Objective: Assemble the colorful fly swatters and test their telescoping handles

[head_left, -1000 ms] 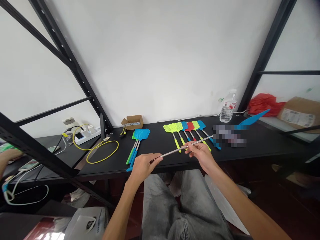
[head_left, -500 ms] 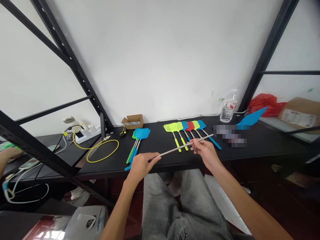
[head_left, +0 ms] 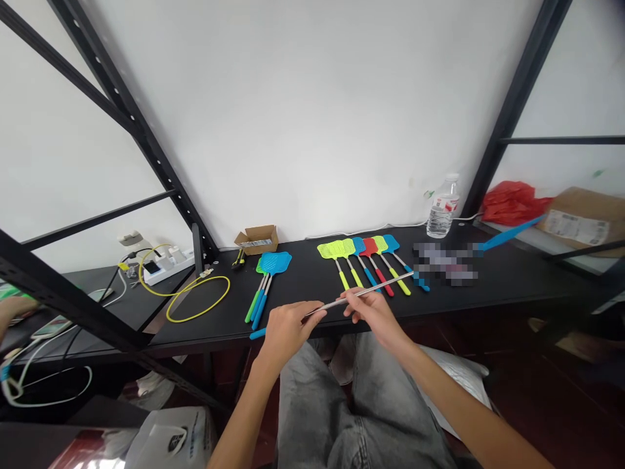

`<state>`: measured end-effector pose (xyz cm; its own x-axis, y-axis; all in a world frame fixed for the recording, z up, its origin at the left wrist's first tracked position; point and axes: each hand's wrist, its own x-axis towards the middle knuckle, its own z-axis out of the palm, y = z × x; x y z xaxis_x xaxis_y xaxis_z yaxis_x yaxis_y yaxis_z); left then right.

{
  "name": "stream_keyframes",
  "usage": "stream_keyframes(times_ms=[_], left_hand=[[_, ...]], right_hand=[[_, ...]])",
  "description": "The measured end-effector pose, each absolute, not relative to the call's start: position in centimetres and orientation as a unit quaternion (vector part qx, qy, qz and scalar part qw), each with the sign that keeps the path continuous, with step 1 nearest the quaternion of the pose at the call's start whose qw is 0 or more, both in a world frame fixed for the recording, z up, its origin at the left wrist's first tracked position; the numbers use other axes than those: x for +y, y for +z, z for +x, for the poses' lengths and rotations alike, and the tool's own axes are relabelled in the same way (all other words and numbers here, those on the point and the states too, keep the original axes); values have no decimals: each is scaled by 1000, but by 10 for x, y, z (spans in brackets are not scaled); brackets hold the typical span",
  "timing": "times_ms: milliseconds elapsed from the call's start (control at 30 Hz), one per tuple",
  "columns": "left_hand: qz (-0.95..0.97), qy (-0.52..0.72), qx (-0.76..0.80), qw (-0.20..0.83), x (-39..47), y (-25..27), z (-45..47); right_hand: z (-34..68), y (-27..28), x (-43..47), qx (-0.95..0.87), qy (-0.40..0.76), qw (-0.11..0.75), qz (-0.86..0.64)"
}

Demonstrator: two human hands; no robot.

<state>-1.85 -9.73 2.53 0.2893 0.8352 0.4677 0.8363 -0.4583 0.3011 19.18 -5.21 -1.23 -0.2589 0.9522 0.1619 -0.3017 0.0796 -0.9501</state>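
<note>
A blue fly swatter [head_left: 512,235] with a long metal shaft is stretched across in front of me, its head seen nearly edge-on at the right. My left hand [head_left: 287,329] is closed around its blue handle, whose end sticks out to the left. Thumb and fingers of my right hand [head_left: 374,314] pinch the shaft. Beyond my hands lies a row of several fly swatters in yellow-green, blue and red, including the red one [head_left: 370,247]. Green and blue fly swatters [head_left: 276,262] lie overlapping in a pile at the left.
A small open cardboard box [head_left: 257,240] and a water bottle [head_left: 443,207] stand near the wall. On the left are a yellow cable [head_left: 198,301] and a power strip [head_left: 168,266]. Black rack posts rise at both sides. A pixelated patch covers part of the right tabletop.
My right hand has slid left along the shaft, closer to my left hand. The swatter's head has turned from broad to nearly edge-on.
</note>
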Motion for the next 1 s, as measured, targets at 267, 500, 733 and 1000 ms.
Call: stream_keyframes(times_ms=[267, 500, 733, 1000], left_hand=[[-808, -300, -507, -26, -98, 24, -17], [-804, -316, -502, -46, -97, 26, -19], [-803, -311, -506, -56, -97, 26, -19], [-796, -312, -515, -50, -93, 22, -35]], right_hand=[[188, -9, -58, -543, 591, 507, -315], [192, -4, -54, -549, 577, 514, -319], [192, -7, -52, -547, 572, 519, -322], [200, -6, -45, -514, 574, 541, -336]])
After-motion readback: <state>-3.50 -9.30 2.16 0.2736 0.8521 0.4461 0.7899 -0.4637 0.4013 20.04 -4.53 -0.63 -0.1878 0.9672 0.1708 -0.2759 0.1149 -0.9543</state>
